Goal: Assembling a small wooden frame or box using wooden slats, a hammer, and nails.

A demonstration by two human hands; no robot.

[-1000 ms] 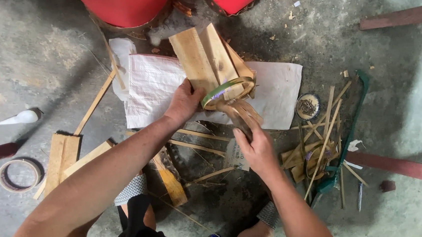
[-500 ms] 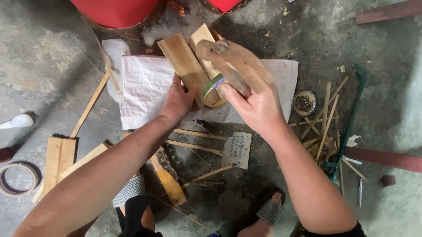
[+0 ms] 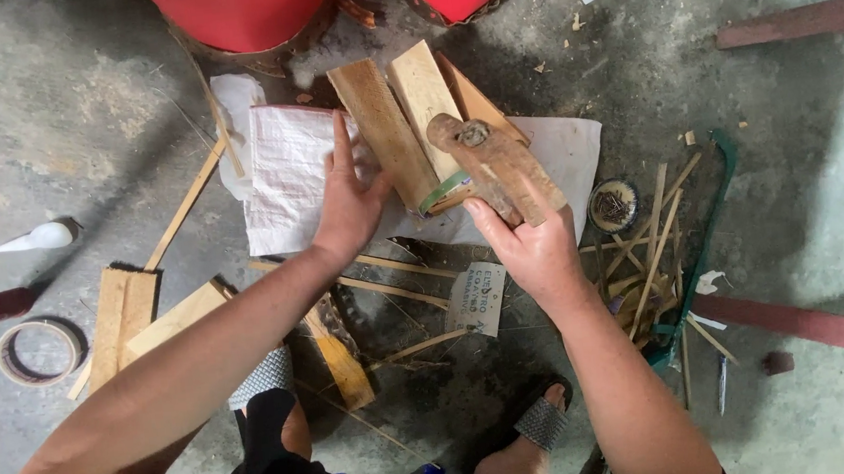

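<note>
Concrete floor (image 3: 52,126), right hand (image 3: 533,248) now raising wooden mallet (image 3: 497,166), left hand (image 3: 349,208) steadying planks (image 3: 398,119)

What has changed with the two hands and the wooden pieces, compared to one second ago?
The right hand was low, below the taped wooden boards; it has risen and now holds a brown wooden tool over them. The left hand has opened, its fingers now spread flat on the white sack beside the boards. The tape roll, the white bottle and the scattered sticks stayed put.
</note>
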